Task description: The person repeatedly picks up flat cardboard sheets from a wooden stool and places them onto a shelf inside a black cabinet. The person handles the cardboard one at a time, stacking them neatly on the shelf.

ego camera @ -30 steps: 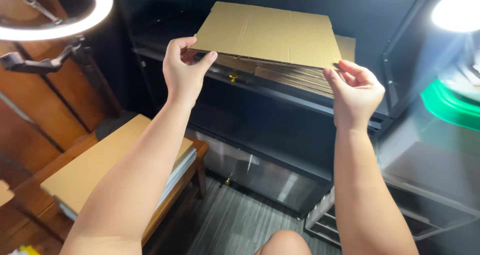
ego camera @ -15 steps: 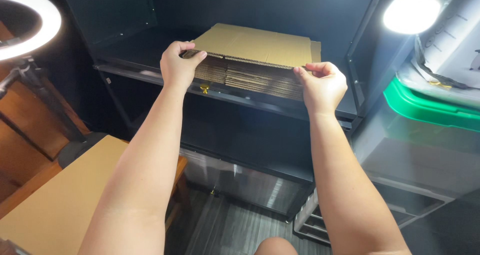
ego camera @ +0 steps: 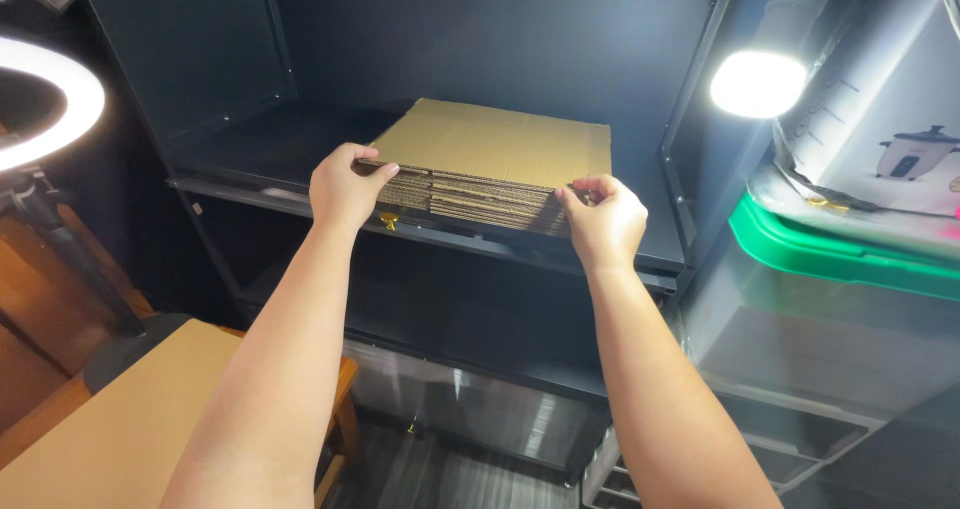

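Head view: at mid-frame a cardboard stack of flattened sheets lies on a black shelf. My left hand is closed on the stack's near left corner, and my right hand pinches its near right corner. A ring light glows at the upper left, a lamp at the upper right.

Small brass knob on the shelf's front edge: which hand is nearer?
Left. The left hand grips the cardboard stack's near left corner, right above the brass knob. The right hand grips the near right corner, well off to the knob's right.
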